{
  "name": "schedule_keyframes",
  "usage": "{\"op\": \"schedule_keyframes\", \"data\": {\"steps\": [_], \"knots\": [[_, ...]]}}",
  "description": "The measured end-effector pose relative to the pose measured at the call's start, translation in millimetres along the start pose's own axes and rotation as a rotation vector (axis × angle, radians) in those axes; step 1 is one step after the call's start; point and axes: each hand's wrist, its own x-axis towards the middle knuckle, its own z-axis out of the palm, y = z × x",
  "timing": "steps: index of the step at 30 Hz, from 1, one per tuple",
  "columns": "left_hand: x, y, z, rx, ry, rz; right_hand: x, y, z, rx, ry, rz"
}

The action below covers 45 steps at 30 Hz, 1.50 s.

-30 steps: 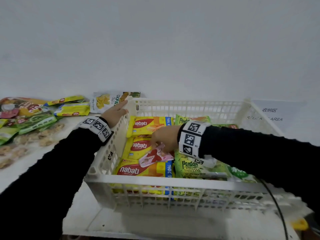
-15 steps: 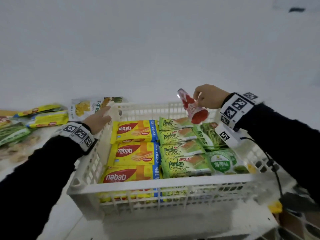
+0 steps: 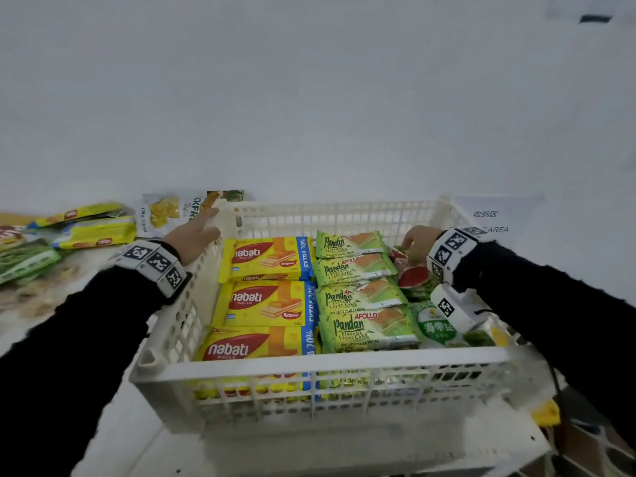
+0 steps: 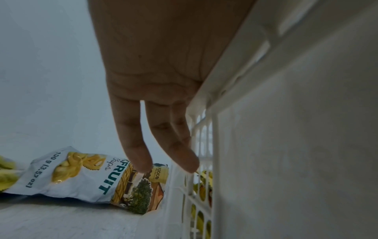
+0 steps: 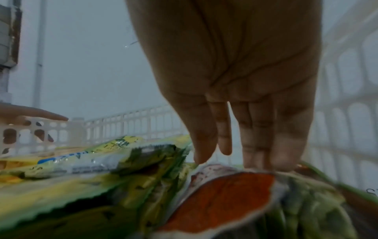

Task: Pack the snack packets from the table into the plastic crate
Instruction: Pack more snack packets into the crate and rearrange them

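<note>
At right inside the crate (image 3: 344, 361): red packet (image 3: 413, 276), laid on green packets by the right hand (image 3: 418, 244); fingers straight, close together, tips resting on its top edge, not curled round it. Step judged: placing, near release. Next move likely calls for lifting the hand away and fetching another packet from the table (image 3: 41, 304).
Left hand (image 3: 192, 235): fingers straight, slightly apart, against the crate's left rim.
Packed: three yellow "nabati WAFER" packs (image 3: 268, 301), "EXTRA 20%"; four "APOLLO Pandan Flavour Layer Cake" packs (image 3: 358, 294).
Unpacked: white bag (image 4: 85, 176), "FRUIT Chips, 100 g (3.53 oz)"; yellow and green packets (image 3: 93, 232), writing unreadable.
</note>
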Motion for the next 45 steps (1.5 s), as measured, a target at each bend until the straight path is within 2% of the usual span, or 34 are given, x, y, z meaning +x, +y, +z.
{"op": "schedule_keyframes", "data": {"steps": [7, 12, 15, 18, 22, 24, 27, 29, 33, 39, 45], "knots": [[-2.5, 2.2, 0.2, -0.022, -0.012, 0.017, -0.2, -4.4, 10.7, -0.175, -0.072, -0.042], [-12.0, 7.1, -4.1, 0.006, 0.006, 0.013, -4.1, -1.7, -10.2, -0.131, -0.031, -0.069], [-19.1, 13.1, -8.9, 0.136, 0.028, -0.003, -19.6, -3.7, -35.5, -0.099, 0.02, -0.087], [-28.1, 24.1, -19.4, 0.36, 0.12, 0.005, -41.3, -8.6, -58.3, -0.055, 0.042, -0.14], [-45.4, 35.2, -36.3, 0.353, 0.161, 0.078, -68.3, -27.7, -79.5, -0.01, 0.101, -0.234], [-59.7, 38.7, -44.7, 0.354, 0.142, 0.098, -81.7, -43.9, -84.6, -0.009, 0.113, -0.305], [-88.4, 39.9, -61.6, 0.355, 0.182, 0.106, -105.2, -74.1, -88.0, -0.032, 0.089, -0.418], [-109.6, 35.7, -75.2, 0.355, 0.219, 0.091, -122.3, -97.8, -92.6, -0.055, 0.079, -0.498], [-150.0, 15.9, -98.0, 0.359, 0.205, 0.016, -157.1, -150.2, -99.5, -0.082, 0.079, -0.68], [-195.8, -41.0, -125.9, 0.358, 0.222, -0.162, -194.3, -244.0, -97.6, -0.073, 0.127, -0.908], [-219.4, -107.5, -150.9, 0.356, 0.241, -0.295, -202.2, -335.9, -87.1, -0.142, 0.143, -0.984]]}}
